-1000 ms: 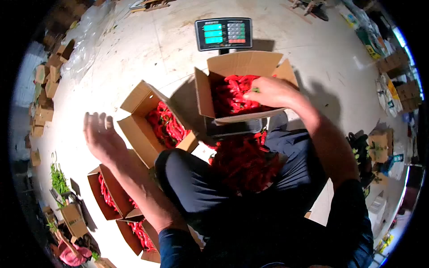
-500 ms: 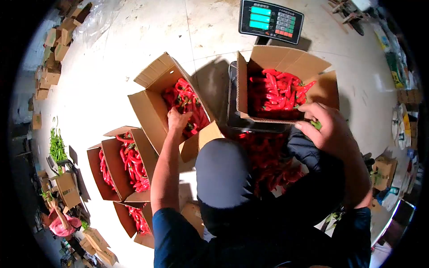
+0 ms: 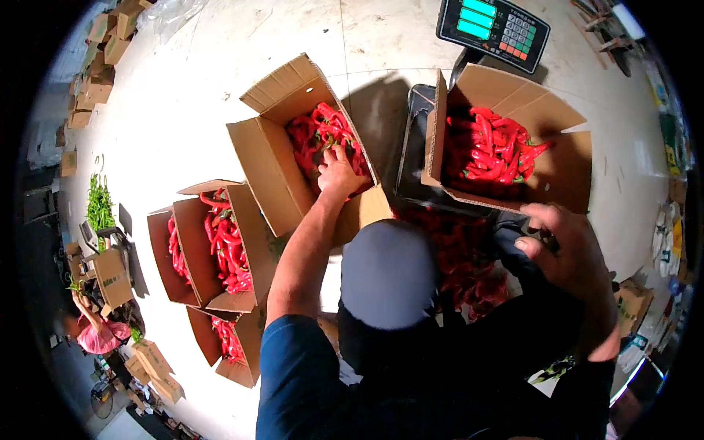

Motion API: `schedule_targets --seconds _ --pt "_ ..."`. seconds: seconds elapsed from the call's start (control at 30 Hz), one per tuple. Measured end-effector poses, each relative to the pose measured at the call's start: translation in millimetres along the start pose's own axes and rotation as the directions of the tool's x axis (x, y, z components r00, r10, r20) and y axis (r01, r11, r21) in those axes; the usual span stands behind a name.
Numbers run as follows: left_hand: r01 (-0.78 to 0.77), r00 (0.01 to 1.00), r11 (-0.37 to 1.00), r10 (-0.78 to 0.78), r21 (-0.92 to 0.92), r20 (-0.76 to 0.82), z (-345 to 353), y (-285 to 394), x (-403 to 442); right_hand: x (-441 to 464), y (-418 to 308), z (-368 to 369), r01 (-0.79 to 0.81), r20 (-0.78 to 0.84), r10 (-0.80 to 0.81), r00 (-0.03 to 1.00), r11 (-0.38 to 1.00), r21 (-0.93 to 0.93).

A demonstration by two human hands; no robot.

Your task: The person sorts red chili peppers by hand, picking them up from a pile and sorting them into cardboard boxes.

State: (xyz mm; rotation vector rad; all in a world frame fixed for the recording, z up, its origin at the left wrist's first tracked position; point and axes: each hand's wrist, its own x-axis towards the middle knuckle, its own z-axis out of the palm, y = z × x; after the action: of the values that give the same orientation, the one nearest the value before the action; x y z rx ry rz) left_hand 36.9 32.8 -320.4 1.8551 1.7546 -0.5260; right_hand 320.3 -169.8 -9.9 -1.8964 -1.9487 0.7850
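My left hand [image 3: 339,172] reaches into the tilted left carton [image 3: 271,172], fingers spread over red chili peppers [image 3: 312,136] and touching them. My right hand [image 3: 561,238] is just outside the near wall of the right carton [image 3: 517,88], above my dark-clothed knee. Its fingers are curled, with the thumb apart from the index finger; what lies inside the grip is hidden in shadow. More red chili peppers [image 3: 495,150] lie in the right carton, which stands on a platform scale [image 3: 414,139]. Between my knees is a shadowed heap of red peppers [image 3: 469,268].
The scale's lit display [image 3: 493,29] stands behind the right carton. Several cartons of red peppers [image 3: 229,249] stand at the left. Farther left are green peppers [image 3: 99,205] and a person in pink [image 3: 103,336]. Stacked boxes [image 3: 110,37] line the far left.
The view has shifted, so the cartons sit further right. My left hand has spread its fingers over the peppers. Green showing at my right hand is no longer visible, and that hand has drawn back from the carton.
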Motion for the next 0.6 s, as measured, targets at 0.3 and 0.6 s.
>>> schedule_targets --seconds 0.3,0.6 --pt "-0.564 0.786 0.825 0.546 -0.027 0.291 -74 -45 -12 -1 5 0 -0.016 0.052 0.015 0.999 1.000 0.009" --pt "-0.759 0.651 0.639 0.743 0.126 0.156 -21 -69 -3 4 1 6 -0.032 0.073 0.030 0.997 0.999 0.027"
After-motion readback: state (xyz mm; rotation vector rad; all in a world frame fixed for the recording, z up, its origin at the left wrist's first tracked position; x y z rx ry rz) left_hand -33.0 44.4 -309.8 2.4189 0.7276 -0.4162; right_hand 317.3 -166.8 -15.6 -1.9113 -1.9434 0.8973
